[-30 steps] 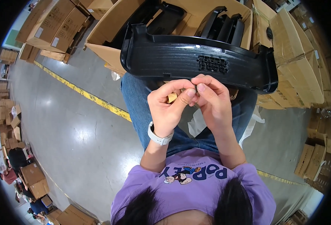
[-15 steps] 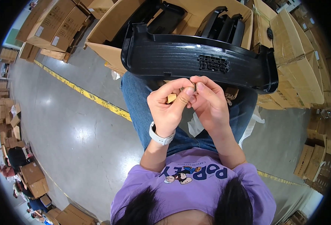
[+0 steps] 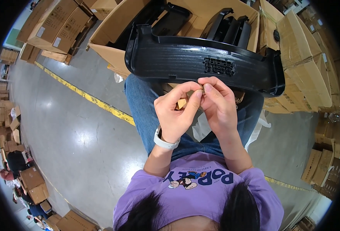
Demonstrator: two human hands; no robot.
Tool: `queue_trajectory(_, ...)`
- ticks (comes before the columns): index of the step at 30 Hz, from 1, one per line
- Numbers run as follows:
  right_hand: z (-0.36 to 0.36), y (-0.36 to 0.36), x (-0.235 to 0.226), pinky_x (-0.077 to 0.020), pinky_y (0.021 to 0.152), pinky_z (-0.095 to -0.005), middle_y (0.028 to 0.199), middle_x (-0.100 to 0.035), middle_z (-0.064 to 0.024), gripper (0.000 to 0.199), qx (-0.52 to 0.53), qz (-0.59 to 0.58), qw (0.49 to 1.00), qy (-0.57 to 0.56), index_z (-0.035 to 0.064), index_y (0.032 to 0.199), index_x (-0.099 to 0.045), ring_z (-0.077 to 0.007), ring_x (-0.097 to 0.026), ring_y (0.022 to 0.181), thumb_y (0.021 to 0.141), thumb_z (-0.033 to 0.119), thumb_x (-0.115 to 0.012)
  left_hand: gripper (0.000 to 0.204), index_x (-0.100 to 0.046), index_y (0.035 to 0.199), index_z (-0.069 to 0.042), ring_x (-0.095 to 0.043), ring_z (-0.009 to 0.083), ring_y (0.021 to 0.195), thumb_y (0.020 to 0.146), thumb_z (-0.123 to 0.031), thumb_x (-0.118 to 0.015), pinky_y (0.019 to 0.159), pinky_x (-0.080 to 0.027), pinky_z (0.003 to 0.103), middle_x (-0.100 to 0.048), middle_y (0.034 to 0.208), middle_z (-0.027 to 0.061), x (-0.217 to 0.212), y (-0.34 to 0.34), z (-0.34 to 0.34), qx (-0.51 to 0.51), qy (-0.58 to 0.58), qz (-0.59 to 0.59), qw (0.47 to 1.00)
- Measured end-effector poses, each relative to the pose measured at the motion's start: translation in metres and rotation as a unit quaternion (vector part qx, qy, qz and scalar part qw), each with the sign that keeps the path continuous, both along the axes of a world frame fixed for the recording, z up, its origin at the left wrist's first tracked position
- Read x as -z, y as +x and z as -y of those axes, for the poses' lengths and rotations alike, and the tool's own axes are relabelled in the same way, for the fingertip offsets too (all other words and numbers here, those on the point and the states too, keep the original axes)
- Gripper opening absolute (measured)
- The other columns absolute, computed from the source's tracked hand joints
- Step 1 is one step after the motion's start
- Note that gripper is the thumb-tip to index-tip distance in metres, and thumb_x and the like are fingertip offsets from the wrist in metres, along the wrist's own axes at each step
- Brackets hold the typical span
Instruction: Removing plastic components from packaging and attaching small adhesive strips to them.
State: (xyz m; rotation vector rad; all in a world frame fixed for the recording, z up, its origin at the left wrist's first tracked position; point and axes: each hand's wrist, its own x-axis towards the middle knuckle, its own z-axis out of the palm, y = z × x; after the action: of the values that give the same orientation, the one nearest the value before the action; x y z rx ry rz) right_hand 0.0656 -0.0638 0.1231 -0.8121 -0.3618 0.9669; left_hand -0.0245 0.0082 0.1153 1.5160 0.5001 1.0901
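Between the fingertips of both hands, at the middle of the frame, sits a very small brownish piece (image 3: 203,89); it is almost fully covered and its kind cannot be made out. The left hand (image 3: 176,111) and the right hand (image 3: 218,104) are curled together, thumbs and forefingers pinched shut on this piece, just below the long black plastic panel (image 3: 200,61) that lies across the lap. Behind it, the open cardboard box (image 3: 112,27) hides most of the other black parts. Compared with one second ago, the hands have kept nearly the same pose and place.
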Motion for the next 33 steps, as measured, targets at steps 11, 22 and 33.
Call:
queue_trajectory(11,0.002,-0.008,0.002,-0.0492,0.071,-0.0219,0.086,-0.061,-0.0041,0.015,0.056,0.046,0.997,-0.024,-0.001,0.101,-0.061,-0.0084,-0.058,0.076,0.09,0.007,-0.055,0.011,-0.064,0.083,-0.001,-0.042,0.0019,0.044,0.073,0.0,-0.067,0.042,-0.032,0.018,-0.05,0.052,-0.0004,-0.005,0.0,0.002,-0.044,0.076,-0.052,0.995)
queue_trajectory(22,0.004,0.007,-0.007,-0.0486,0.071,-0.0201,0.087,-0.064,-0.0071,0.017,-0.014,0.255,0.964,-0.073,-0.0043,0.099,-0.062,-0.0093,-0.061,0.078,0.086,0.006,-0.06,0.008,-0.061,0.079,-0.002,-0.045,0.0009,0.046,0.072,0.001,-0.064,0.043,-0.034,0.018,-0.051,0.055,-0.0018,0.0,-0.005,-0.007,-0.04,0.107,-0.052,0.992)
queue_trajectory(33,0.011,0.022,-0.011,-0.0452,0.052,-0.0216,0.064,-0.058,-0.0061,0.013,0.057,0.198,0.973,-0.106,-0.0042,0.093,-0.061,-0.0111,-0.055,0.052,0.088,0.007,-0.055,0.006,-0.047,0.071,-0.002,-0.034,0.0053,0.049,0.074,-0.007,-0.047,0.045,-0.028,0.018,-0.051,0.076,0.0081,0.016,-0.01,-0.019,0.208,-0.309,0.243,0.896)
